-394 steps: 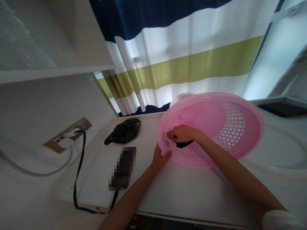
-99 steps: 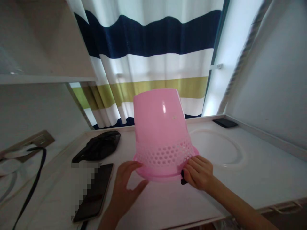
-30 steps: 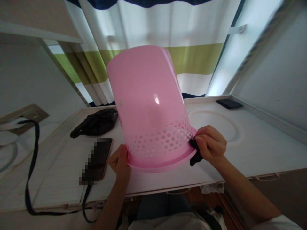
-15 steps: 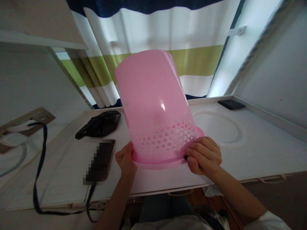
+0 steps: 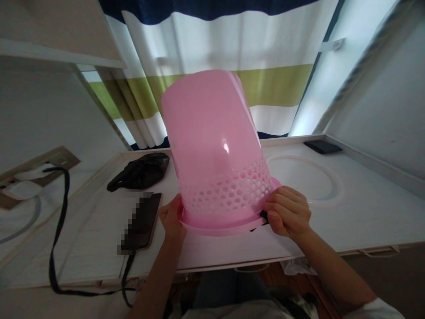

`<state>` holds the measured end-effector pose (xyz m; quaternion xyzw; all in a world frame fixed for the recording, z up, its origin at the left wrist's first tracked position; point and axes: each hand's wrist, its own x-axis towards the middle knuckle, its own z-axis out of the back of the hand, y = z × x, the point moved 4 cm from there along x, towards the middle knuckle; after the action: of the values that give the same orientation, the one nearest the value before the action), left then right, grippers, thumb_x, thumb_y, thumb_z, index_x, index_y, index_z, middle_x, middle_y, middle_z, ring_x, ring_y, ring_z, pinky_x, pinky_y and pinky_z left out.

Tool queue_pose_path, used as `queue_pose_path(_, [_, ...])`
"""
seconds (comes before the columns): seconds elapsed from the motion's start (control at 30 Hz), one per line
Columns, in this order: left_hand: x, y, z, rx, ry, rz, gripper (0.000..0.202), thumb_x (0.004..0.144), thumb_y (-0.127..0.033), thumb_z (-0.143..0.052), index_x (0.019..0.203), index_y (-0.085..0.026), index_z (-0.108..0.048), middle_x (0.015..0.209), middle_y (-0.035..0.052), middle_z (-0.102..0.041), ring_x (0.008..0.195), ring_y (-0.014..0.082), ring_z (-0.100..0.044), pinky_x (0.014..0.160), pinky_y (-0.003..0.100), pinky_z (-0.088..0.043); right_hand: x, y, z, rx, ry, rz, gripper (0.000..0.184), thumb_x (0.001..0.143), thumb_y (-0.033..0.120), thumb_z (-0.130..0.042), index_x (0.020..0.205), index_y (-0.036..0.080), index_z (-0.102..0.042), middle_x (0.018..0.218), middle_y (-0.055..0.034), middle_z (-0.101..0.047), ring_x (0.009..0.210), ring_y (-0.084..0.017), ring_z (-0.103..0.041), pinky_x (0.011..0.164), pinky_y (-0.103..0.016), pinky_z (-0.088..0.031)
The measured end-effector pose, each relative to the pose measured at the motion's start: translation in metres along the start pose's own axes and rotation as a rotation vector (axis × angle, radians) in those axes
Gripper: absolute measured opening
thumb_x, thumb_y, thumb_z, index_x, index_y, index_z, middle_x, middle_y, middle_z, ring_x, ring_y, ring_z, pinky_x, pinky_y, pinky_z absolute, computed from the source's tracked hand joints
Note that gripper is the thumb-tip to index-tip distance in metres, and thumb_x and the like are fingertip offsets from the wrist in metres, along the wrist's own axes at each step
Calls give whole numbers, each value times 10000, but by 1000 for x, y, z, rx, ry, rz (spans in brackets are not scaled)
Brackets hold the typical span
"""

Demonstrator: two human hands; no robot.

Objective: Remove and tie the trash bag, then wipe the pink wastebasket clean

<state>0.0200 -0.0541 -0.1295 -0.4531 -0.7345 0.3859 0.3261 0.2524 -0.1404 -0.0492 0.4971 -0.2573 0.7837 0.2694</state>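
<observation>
A pink plastic waste bin (image 5: 212,128) is held upside down and tilted over the desk, its band of round holes near the lower rim. My left hand (image 5: 172,217) is closed on the rim at the left side. At the right side, my right hand (image 5: 288,212) is closed in a pinch on a bit of black plastic bag (image 5: 263,215) that shows at the rim. A small dark corner also pokes out just below the rim there. The bin's inside faces down and is hidden.
On the white desk (image 5: 215,254), a black bundled plastic bag (image 5: 142,170) and a phone with a blurred screen (image 5: 142,226) lie at left. A black cable (image 5: 53,266) runs to a wall socket (image 5: 63,158). A flat dark object (image 5: 322,146) rests at the far right. Striped curtains (image 5: 279,44) hang behind.
My right hand has moved slightly right, away from the rim, and more of the black plastic shows. The bin has hardly moved; the view has shifted a little.
</observation>
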Motion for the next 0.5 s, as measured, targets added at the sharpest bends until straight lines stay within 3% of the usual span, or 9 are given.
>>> queue_pose_path(0.17, [11, -6, 5, 81, 24, 11, 284, 593, -243, -569, 383, -133, -413, 355, -55, -363, 344, 43, -321, 362, 189, -286, -18, -22, -5, 80, -55, -13, 174, 705, 132, -415, 543, 169, -468, 487, -7, -476, 490, -111, -438, 470, -257, -329])
queue_pose_path(0.37, [25, -13, 20, 278, 4, -154, 358, 649, -287, -546, 382, -149, -351, 372, -65, -290, 371, 41, -263, 377, 192, -228, -31, -44, -11, 193, -57, -172, 236, 728, 96, -376, 507, 171, -412, 474, -6, -433, 468, -99, -401, 466, -255, -311])
queue_pose_path(0.43, [21, -27, 21, 375, -18, -308, 324, 697, -274, -510, 423, -148, -394, 426, -51, -346, 431, 58, -328, 436, 196, -280, -26, -38, -9, 182, -42, -170, 230, 719, 84, -390, 506, 170, -402, 468, 0, -419, 464, -94, -379, 463, -252, -295])
queue_pose_path(0.5, [5, -50, 14, 519, -14, -590, 242, 748, -249, -444, 530, -149, -483, 540, -20, -445, 556, 89, -425, 545, 218, -342, -17, -29, -6, 132, -11, -161, 229, 711, 77, -404, 502, 170, -394, 461, 6, -405, 462, -90, -352, 462, -252, -275])
